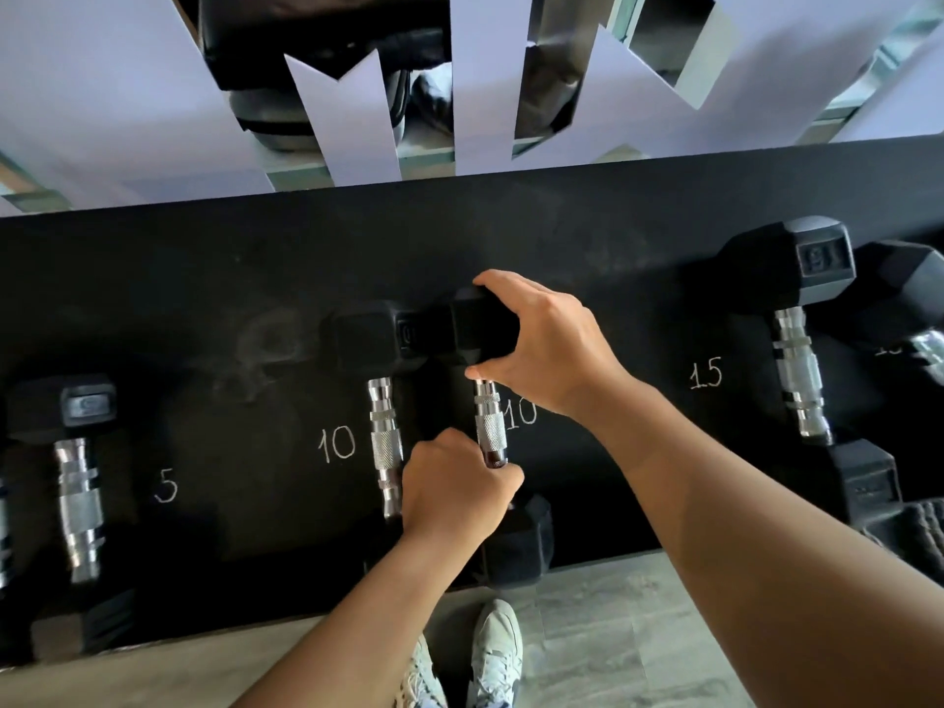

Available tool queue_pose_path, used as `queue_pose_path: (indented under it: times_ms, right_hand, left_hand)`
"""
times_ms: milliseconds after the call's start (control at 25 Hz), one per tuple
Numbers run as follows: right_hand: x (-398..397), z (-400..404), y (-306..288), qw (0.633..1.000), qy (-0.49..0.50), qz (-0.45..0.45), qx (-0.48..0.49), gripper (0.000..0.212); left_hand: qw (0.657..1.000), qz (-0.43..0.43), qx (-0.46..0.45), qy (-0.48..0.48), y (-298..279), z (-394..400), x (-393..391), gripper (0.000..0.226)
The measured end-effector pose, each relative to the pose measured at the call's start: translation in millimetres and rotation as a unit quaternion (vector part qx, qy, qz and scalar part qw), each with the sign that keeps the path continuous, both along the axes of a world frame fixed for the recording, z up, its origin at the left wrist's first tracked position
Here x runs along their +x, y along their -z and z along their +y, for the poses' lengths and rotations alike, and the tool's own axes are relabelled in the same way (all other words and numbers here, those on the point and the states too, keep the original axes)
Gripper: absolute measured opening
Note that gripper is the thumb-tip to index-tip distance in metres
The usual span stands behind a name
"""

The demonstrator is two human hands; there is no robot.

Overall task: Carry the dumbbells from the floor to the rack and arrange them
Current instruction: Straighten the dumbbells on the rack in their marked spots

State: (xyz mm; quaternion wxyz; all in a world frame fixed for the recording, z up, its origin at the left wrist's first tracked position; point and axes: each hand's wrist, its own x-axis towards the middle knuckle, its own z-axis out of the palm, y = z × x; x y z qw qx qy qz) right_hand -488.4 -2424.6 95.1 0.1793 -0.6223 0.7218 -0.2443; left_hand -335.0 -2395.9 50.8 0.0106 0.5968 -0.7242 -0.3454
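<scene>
A black rack shelf [255, 278] carries chalk marks 5, 10, 10 and 15. In the middle lie two black hex dumbbells with chrome handles, side by side. My left hand [454, 488] grips the near part of the handle of the right 10 dumbbell [489, 421]. My right hand [541, 344] is curled round that dumbbell's far head. The other 10 dumbbell [383, 426] lies just left of it, their far heads touching.
A 5 dumbbell [76, 482] lies at the left, with another chrome handle at the frame's left edge. A 15 dumbbell [797, 360] and a second one [909, 309] lie at the right. Grey floor and my shoes [490, 656] are below the shelf's front edge.
</scene>
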Motion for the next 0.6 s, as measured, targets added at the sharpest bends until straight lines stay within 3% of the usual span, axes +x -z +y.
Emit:
queue_pose_path:
  times_ms: [600]
  right_hand:
    - [15.2, -2.7, -11.7, 0.999, -0.003, 0.025, 0.034, 0.086]
  left_hand:
    - [0.998, -0.017, -0.025, 0.062, -15.4, -5.3, 16.9, 0.055]
